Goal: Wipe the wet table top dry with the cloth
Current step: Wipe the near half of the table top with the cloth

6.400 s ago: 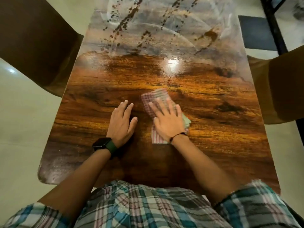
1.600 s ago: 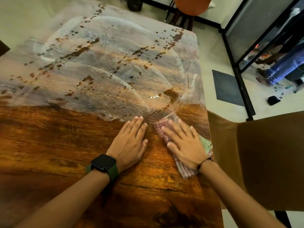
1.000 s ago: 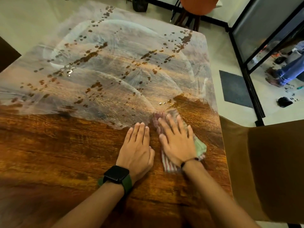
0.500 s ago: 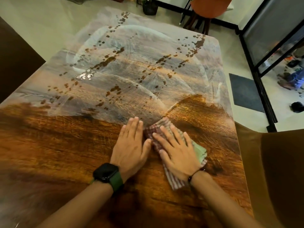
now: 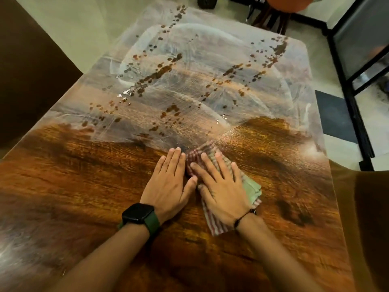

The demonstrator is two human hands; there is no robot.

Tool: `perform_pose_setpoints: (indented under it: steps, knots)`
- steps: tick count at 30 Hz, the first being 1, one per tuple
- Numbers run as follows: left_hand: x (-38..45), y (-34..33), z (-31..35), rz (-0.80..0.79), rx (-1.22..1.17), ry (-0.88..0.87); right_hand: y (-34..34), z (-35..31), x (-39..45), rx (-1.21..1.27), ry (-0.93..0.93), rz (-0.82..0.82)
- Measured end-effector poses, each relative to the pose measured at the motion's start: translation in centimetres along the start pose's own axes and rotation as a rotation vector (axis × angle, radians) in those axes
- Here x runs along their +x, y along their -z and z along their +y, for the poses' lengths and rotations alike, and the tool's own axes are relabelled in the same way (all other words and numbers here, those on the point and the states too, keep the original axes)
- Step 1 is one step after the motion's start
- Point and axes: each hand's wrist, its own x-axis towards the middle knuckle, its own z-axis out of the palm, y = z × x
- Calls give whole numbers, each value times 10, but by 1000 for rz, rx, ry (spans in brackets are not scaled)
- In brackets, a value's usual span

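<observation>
Cloth flat under right hand at the wet-dry boundary, mid table.

I observe the striped cloth (image 5: 212,224), folded, lying on the table top (image 5: 84,186), pressed under the right hand (image 5: 221,186) with fingers straight and spread, nothing gripped. The left hand (image 5: 168,186) lies flat on bare wood just beside it, thumb touching the cloth's edge, fingers straight. A smartwatch (image 5: 137,213) sits on the left wrist. Droplets (image 5: 155,75) and a hazy film cover the far half.
</observation>
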Motion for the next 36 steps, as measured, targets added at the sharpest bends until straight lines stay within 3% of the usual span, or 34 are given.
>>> perform_pose_setpoints:
  steps: [4,8,10,13,16,19,24,27,29,34,36]
  knots:
    - [3,-1,0,9,-18,-1,6,26,13,-38,21,35]
    - [3,-2,1,11,-3,15,21,77,76,29,-384,59]
    - [2,-2,1,25,-7,20,25,74,90,55,-474,54]
    - [2,-2,1,77,-57,29,16,27,75,16,-357,37]
    - [-1,2,-2,153,-164,152,-1,-37,29,-35,-39,16]
    - [-6,10,-17,192,-115,219,-1,-39,13,-19,44,-22]
    - [-22,19,-70,137,76,172,15,27,77,20,-384,73]
    - [-28,19,-74,134,102,149,23,37,103,51,-512,76]
    - [-25,18,-70,115,60,166,19,16,101,40,-474,64]
    - [-20,40,-75,114,-177,142,-8,-97,32,5,-27,29]
    - [-19,52,-89,108,-186,70,-7,-100,23,15,51,0]
